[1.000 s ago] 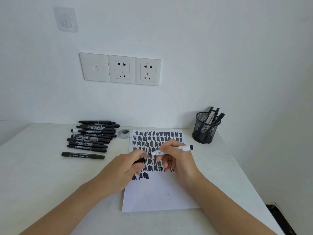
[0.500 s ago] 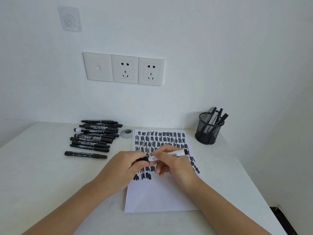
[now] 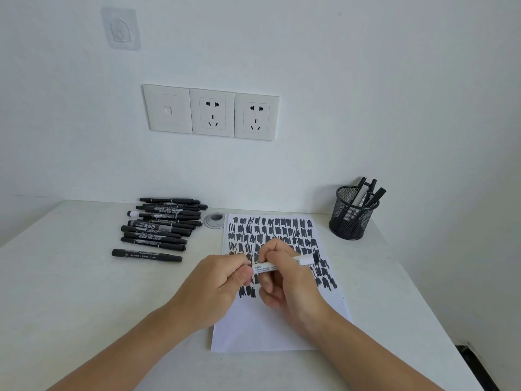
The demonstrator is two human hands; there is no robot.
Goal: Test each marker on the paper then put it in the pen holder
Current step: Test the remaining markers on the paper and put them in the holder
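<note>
A white-barrelled marker point(image 3: 298, 262) lies level above the paper point(image 3: 270, 328), which is covered in rows of black scribbles. My right hand point(image 3: 284, 280) grips its barrel. My left hand point(image 3: 220, 283) pinches the marker's left end, where the cap is hidden inside my fingers. The marker's black right end points right. A pile of black markers point(image 3: 160, 227) lies at the back left, with one single marker point(image 3: 146, 255) in front of it. The black mesh pen holder point(image 3: 352, 218) stands at the back right with several markers in it.
A round grey cable grommet point(image 3: 214, 220) sits between the pile and the paper. Wall sockets point(image 3: 211, 112) and a clear adhesive hook point(image 3: 120, 28) are on the white wall behind. The white table point(image 3: 70, 292) ends at the right, with dark floor below.
The two hands have come together: the gap between the left fingers and the marker's left end has closed. The marker has tilted to level.
</note>
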